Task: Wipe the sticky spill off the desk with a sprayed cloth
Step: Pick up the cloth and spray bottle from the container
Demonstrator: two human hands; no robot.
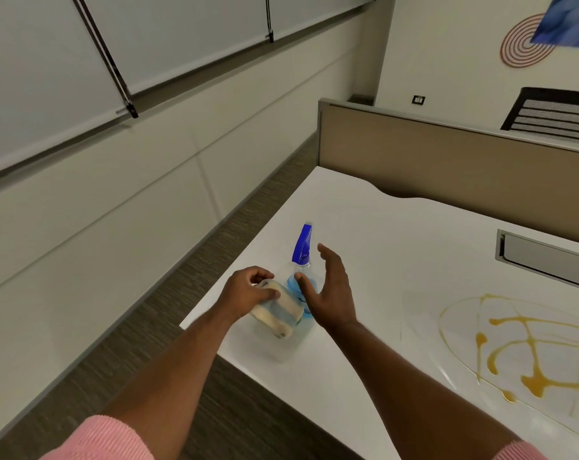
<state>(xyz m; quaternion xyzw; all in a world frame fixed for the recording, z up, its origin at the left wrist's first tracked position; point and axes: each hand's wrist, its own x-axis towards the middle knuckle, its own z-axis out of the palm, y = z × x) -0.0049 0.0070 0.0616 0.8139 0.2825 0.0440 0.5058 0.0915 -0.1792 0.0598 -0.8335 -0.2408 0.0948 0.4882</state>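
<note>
A folded cloth (278, 313) with cream and pale blue stripes lies near the left corner of the white desk (381, 234). My left hand (248, 288) is closed on its far end. Just behind the cloth stands a clear spray bottle (302, 260) with a blue trigger head and blue liquid. My right hand (331, 288) hovers open beside the bottle on its right, fingers spread, thumb close to the bottle's body. The sticky amber spill (514, 353) runs in loops and drips across the desk at the right.
A tan partition panel (447, 154) lines the desk's far side. A grey cable tray slot (547, 257) is set into the desk at the right. The desk's left edge drops to a dark carpet (168, 327). A black chair back (553, 114) shows beyond the partition.
</note>
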